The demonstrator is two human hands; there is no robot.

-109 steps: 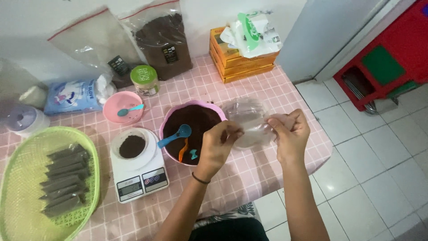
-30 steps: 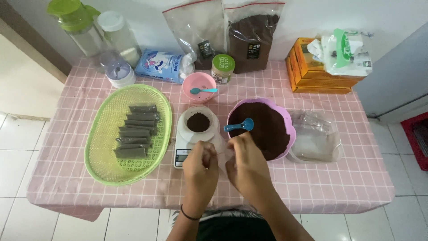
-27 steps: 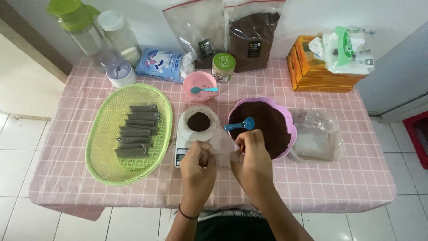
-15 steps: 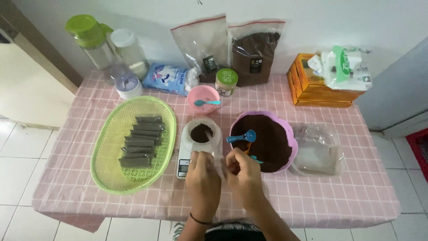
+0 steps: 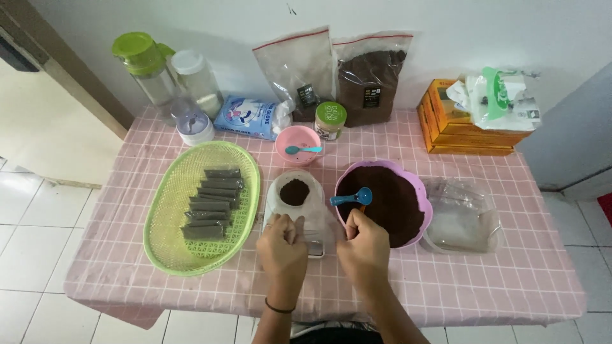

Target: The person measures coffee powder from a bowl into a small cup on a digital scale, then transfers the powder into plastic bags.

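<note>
pink table (image 5: 484, 280): two hands (image 5: 282, 245) (image 5: 363, 242), two bowls (image 5: 299, 144) (image 5: 417, 194), one scale (image 5: 280, 191).

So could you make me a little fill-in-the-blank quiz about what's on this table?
1. The dark filled packets lie in a ____ oval basket.
2. The blue scoop rests in the ____ bowl of brown powder.
3. The left hand and right hand hold a small clear ____ between them, in front of the scale.
4. The small pink bowl holds a teal ____.

Missing words: green; purple; bag; spoon
</note>
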